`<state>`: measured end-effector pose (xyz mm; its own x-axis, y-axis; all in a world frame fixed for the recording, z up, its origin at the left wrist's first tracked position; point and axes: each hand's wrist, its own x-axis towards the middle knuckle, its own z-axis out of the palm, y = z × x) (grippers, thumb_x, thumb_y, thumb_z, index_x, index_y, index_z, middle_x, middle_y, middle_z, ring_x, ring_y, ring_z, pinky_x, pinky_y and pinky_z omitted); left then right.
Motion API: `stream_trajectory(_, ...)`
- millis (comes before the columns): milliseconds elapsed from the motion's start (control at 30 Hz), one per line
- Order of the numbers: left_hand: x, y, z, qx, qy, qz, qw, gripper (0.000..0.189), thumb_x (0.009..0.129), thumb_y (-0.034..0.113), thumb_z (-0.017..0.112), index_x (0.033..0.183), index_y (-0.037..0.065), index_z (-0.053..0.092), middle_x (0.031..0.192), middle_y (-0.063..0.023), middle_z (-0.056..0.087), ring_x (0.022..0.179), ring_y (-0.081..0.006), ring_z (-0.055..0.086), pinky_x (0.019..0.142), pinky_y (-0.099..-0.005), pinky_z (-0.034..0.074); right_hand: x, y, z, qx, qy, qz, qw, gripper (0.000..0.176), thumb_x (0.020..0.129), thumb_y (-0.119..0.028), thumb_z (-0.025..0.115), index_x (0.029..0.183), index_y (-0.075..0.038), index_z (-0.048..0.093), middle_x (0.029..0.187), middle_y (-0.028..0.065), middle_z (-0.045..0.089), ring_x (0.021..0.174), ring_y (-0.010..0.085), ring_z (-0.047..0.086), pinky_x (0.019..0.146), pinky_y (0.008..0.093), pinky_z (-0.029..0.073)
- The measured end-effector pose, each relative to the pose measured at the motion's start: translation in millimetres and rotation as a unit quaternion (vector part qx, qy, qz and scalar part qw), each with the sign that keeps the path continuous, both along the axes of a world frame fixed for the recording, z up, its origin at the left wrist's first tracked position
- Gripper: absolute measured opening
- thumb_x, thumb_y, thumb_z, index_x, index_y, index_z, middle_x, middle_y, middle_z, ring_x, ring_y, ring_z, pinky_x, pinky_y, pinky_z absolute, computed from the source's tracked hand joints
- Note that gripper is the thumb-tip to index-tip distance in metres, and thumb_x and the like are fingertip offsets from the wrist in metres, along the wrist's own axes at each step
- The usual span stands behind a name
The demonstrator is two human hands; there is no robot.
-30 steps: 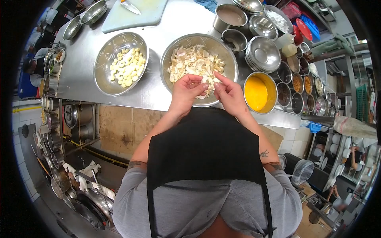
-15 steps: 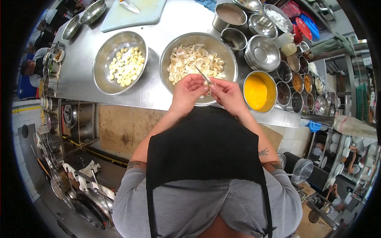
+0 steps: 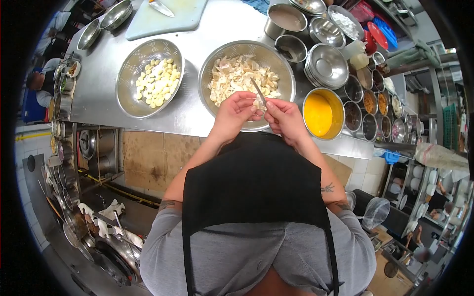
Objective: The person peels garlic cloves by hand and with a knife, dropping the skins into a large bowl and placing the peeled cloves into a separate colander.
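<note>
Over the near rim of a perforated metal bowl (image 3: 289, 79) my two hands work close together. My left hand (image 3: 236, 112) pinches a pale garlic clove (image 3: 258, 102), partly covered by the fingers. In my right hand (image 3: 285, 116) is a small knife (image 3: 257, 91), its blade pointing up and away over the bowl. Garlic cloves and papery skins (image 3: 242, 74) fill the bowl beneath. To the left, a second perforated bowl (image 3: 126, 96) holds peeled garlic cloves (image 3: 158, 83).
A pot of yellow liquid (image 3: 318, 114) stands right of my right hand. Stacked steel bowls (image 3: 327, 66) and several ingredient containers (image 3: 369, 101) crowd the right side. At the back left lie a cutting board (image 3: 173, 24) with a knife (image 3: 162, 8) and two metal bowls (image 3: 116, 16).
The knife has swung to a steeper angle and shifted slightly right, away from the clove. My hands have moved a little apart, and more of the clove shows.
</note>
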<state>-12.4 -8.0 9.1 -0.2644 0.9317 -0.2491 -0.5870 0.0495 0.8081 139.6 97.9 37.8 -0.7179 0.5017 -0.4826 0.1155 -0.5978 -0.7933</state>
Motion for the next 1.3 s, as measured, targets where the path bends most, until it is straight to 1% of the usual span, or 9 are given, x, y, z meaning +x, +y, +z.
stream_trajectory(133,-2.5,-1.7,-3.4,0.013,-0.101,-0.014,0.995,0.031,0.091,0.002,0.060,0.121,0.001,0.051,0.106,-0.0103,0.064,0.090,-0.0164,0.065,0.074,-0.0263,0.054,0.5,-0.2,0.3,-0.044,0.025,0.003,0.999,0.025,0.097,-0.019,0.057,0.117,-0.005,0.064,0.064,-0.0004,0.053,0.045,0.0047,0.036,0.041,0.0197,0.025)
stream_trajectory(533,-6.3,-2.4,-1.9,-0.020,-0.013,0.054,0.998,0.026,0.092,0.003,0.058,0.118,-0.002,0.059,0.105,-0.0113,0.067,0.085,-0.0138,0.064,0.071,-0.0241,0.052,-0.6,7.2,-5.1,0.034,0.007,-0.055,0.998,0.033,0.099,-0.021,0.054,0.127,-0.004,0.057,0.064,0.0006,0.054,0.046,0.0053,0.038,0.040,0.0204,0.025)
stream_trajectory(700,-64.6,-16.2,-20.4,-0.003,0.189,0.197,0.962,0.026,0.089,0.002,0.058,0.114,0.003,0.065,0.105,-0.0043,0.068,0.084,-0.0079,0.060,0.074,-0.0225,0.048,8.0,18.6,-28.6,0.040,-0.126,0.040,0.990,0.032,0.101,-0.031,0.047,0.083,-0.006,0.057,0.060,0.0000,0.049,0.044,0.0074,0.035,0.041,0.0230,0.027)
stream_trajectory(833,-138.1,-45.6,-6.5,-0.224,0.449,0.252,0.827,0.030,0.085,0.007,0.061,0.114,0.007,0.068,0.099,-0.0083,0.069,0.083,-0.0113,0.060,0.074,-0.0270,0.048,9.4,17.4,-43.1,0.072,-0.194,0.089,0.974,0.041,0.100,-0.033,0.045,0.070,-0.006,0.053,0.056,-0.0003,0.048,0.042,0.0094,0.039,0.040,0.0254,0.030)
stream_trajectory(867,-154.9,-50.1,-15.0,-0.247,0.515,0.251,0.781,0.035,0.083,0.009,0.061,0.118,0.007,0.066,0.104,-0.0129,0.068,0.089,-0.0201,0.063,0.080,-0.0318,0.049,9.8,17.4,-46.8,0.074,-0.196,0.100,0.973,0.041,0.100,-0.033,0.045,0.070,-0.006,0.054,0.056,-0.0002,0.048,0.042,0.0097,0.039,0.040,0.0256,0.031)
stream_trajectory(933,-166.7,-51.8,-20.0,-0.211,0.780,0.275,0.521,0.034,0.083,0.010,0.060,0.116,0.004,0.064,0.110,-0.0152,0.065,0.096,-0.0281,0.063,0.084,-0.0359,0.049,5.5,15.7,-44.6,0.089,-0.196,0.093,0.972,0.040,0.100,-0.031,0.045,0.070,-0.005,0.054,0.056,0.0008,0.048,0.044,0.0103,0.041,0.041,0.0257,0.032)
stream_trajectory(1033,-145.8,-25.1,4.4,-0.074,0.715,0.261,0.644,0.033,0.083,0.010,0.059,0.115,0.003,0.063,0.116,-0.0164,0.062,0.101,-0.0299,0.062,0.086,-0.0353,0.049,3.9,15.9,-39.1,0.053,-0.154,0.043,0.986,0.036,0.100,-0.029,0.044,0.077,-0.004,0.055,0.060,0.0031,0.051,0.046,0.0110,0.042,0.042,0.0257,0.033)
stream_trajectory(1100,-98.7,2.4,35.2,-0.115,0.562,0.152,0.805,0.025,0.084,0.010,0.059,0.106,0.003,0.067,0.104,-0.0168,0.067,0.093,-0.0278,0.065,0.079,-0.0361,0.052,3.6,17.7,-39.8,-0.029,-0.093,-0.042,0.994,0.032,0.101,-0.027,0.044,0.083,-0.003,0.055,0.064,0.0048,0.054,0.048,0.0114,0.043,0.043,0.0257,0.033)
stream_trajectory(1300,-30.0,71.8,-28.0,-0.004,0.589,-0.145,0.795,0.016,0.083,0.008,0.061,0.094,0.001,0.070,0.093,-0.0174,0.069,0.085,-0.0313,0.066,0.075,-0.0375,0.052,15.4,25.2,-28.0,-0.072,-0.058,-0.102,0.991,0.020,0.098,-0.022,0.052,0.099,-0.003,0.058,0.069,0.0063,0.058,0.049,0.0125,0.047,0.042,0.0250,0.036)
